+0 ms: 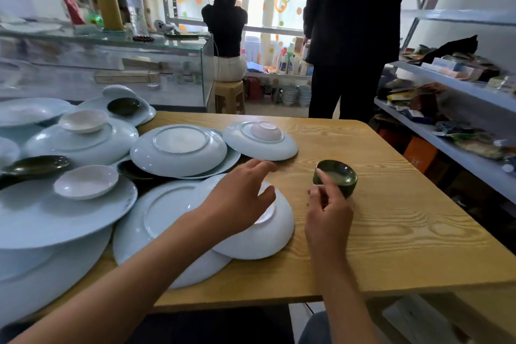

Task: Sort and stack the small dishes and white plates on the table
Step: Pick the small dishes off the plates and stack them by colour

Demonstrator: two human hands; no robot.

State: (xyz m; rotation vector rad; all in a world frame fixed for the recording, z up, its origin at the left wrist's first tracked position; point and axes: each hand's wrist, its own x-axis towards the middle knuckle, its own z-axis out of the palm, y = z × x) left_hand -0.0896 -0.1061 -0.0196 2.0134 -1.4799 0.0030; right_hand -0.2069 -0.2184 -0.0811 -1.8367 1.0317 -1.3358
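Observation:
A short stack of small dark green dishes (339, 177) stands on the wooden table (405, 232) at the right. My right hand (328, 212) pinches its near left side, one finger laid on the rim. My left hand (240, 198) is spread with relaxed fingers just above an upside-down white plate (259, 243), which leans on a larger white plate (156, 220). Left of these, more white plates (178, 148) overlap in a loose pile. Pale pink small dishes (86, 181) and dark green dishes (36, 166) lie on and between them. One pink dish (266, 131) sits inverted on an upturned plate.
A glass counter (111, 64) stands behind the table on the left. Metal shelves (452, 86) with packets run along the right. Beyond the table, one person sits on a stool (229, 98) and another stands (349, 36). The wood around the green stack is bare.

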